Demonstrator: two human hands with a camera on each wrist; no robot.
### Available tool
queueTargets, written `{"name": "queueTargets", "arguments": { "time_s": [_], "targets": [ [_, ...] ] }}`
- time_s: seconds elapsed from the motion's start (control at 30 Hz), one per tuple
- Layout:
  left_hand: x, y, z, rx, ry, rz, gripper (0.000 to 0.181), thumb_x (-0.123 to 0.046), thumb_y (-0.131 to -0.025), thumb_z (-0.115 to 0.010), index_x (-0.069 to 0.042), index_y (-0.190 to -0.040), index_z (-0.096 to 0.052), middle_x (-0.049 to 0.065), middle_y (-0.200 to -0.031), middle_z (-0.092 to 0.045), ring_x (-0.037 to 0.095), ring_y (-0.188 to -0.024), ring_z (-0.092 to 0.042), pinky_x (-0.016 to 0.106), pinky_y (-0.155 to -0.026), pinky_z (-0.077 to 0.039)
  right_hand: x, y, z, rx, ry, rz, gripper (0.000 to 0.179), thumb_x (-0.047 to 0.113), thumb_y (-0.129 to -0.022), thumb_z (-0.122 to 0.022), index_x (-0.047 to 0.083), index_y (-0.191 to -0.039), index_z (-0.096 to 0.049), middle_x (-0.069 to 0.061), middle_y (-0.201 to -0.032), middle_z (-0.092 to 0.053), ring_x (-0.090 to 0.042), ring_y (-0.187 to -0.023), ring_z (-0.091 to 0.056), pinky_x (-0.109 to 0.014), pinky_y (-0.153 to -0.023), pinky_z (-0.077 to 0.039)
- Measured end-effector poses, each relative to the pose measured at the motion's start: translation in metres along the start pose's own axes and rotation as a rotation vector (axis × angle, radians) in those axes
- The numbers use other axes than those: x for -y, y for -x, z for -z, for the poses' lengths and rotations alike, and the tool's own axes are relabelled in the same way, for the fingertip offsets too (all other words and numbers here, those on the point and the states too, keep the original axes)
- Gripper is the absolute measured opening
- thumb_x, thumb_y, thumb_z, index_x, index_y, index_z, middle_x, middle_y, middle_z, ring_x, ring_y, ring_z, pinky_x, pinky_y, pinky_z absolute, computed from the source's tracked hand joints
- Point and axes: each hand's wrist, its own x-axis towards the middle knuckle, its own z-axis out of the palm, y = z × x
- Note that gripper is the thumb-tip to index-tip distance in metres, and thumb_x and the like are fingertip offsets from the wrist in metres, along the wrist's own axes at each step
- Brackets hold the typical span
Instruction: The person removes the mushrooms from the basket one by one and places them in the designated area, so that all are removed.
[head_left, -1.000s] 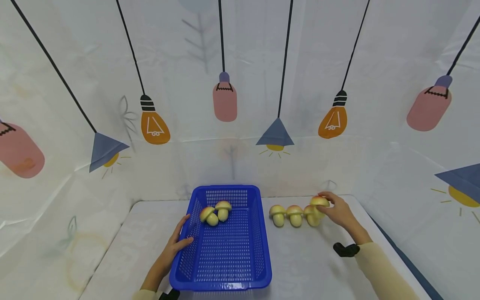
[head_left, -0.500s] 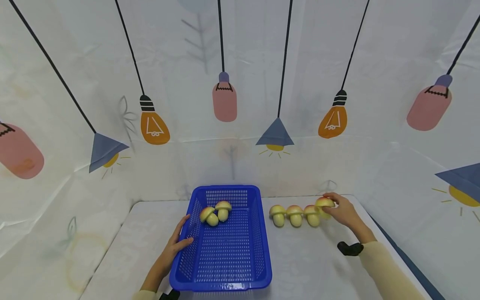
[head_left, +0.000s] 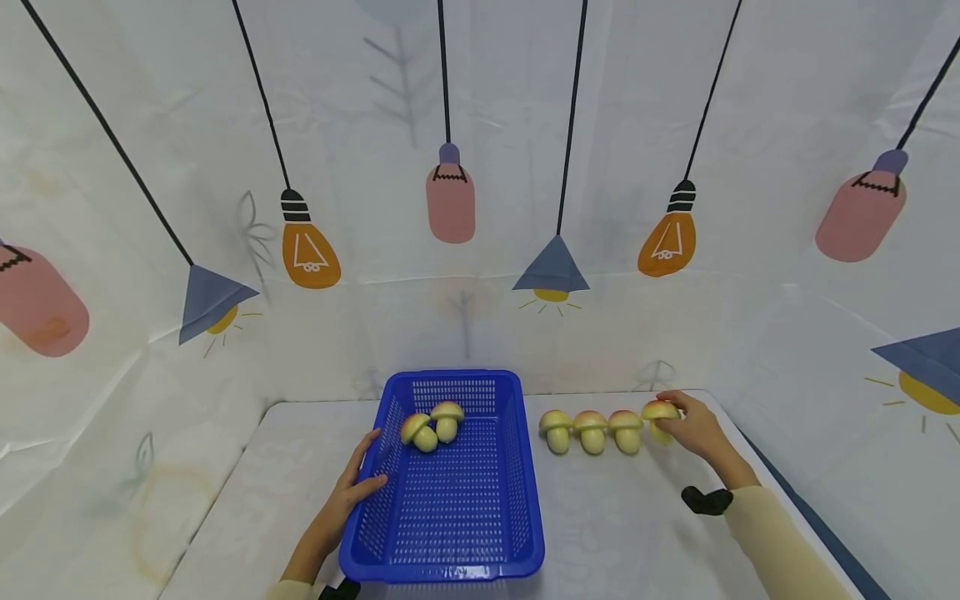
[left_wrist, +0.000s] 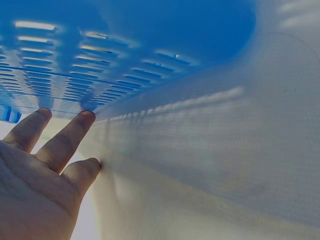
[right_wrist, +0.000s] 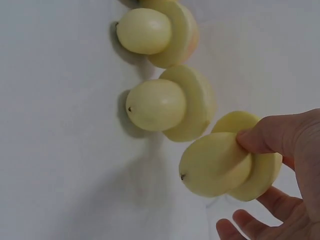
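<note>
My right hand (head_left: pixel 693 427) pinches a toy mushroom (head_left: pixel 658 412) by its cap, at the right end of a row. In the right wrist view this mushroom (right_wrist: pixel 217 162) tilts in the grip, its pale stem toward the left, thumb on the cap. Beside it stand more mushrooms (head_left: pixel 625 430), yellow with reddish cap tops. My left hand (head_left: pixel 350 487) holds the left side of a blue plastic basket (head_left: pixel 534 508), thumb over the rim. Its other fingers (left_wrist: pixel 65 142) lie along the slotted outer wall in the left wrist view. Two mushrooms (head_left: pixel 447 421) lie inside, toward the back.
The white table (head_left: pixel 600 517) ends against a pale backdrop (head_left: pixel 465 333) printed with hanging lamps. The basket stands just left of the mushroom row, its length running front to back.
My right hand has moved rightward with the pinched mushroom, from in front of the third mushroom to the row's right end. The left hand and basket stay where they were.
</note>
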Motion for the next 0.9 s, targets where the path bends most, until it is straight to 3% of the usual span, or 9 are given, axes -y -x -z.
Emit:
{"name": "queueTargets", "arguments": {
  "time_s": [0.43, 0.63, 0.9],
  "targets": [
    [0.001, 0.0, 0.001, 0.003, 0.008, 0.008, 0.075, -0.02, -0.102, -0.054, -0.032, -0.164, -0.014, 0.025, -0.168, -0.011, 0.047, -0.135, -0.046, 0.054, -0.093, -0.056, -0.016, 0.002, -0.005, 0.02, 0.004, -0.053, 0.051, 0.014, -0.087, -0.074, -0.006, -0.131, -0.059, -0.038, -0.128, -0.06, -0.057, -0.115, -0.057, -0.059, -0.084, -0.051],
    [0.002, 0.0, 0.001, 0.008, 0.014, 0.003, 0.075, -0.019, -0.103, -0.054, -0.032, -0.165, -0.014, 0.026, -0.168, -0.01, 0.048, -0.134, -0.046, 0.054, -0.093, -0.056, -0.016, 0.002, -0.005, 0.062, 0.001, -0.113, 0.053, 0.014, -0.088, -0.071, -0.007, -0.134, -0.056, -0.042, -0.131, -0.055, -0.057, -0.117, -0.055, -0.06, -0.087, -0.05],
    [0.001, -0.001, 0.001, 0.012, 0.02, 0.006, 0.074, -0.02, -0.103, -0.054, -0.033, -0.164, -0.015, 0.025, -0.168, -0.011, 0.047, -0.133, -0.048, 0.054, -0.092, -0.056, -0.018, 0.004, -0.008, 0.079, -0.002, -0.122, 0.053, 0.012, -0.088, -0.069, -0.009, -0.134, -0.054, -0.044, -0.134, -0.052, -0.06, -0.12, -0.052, -0.061, -0.09, -0.051]
  ]
}}
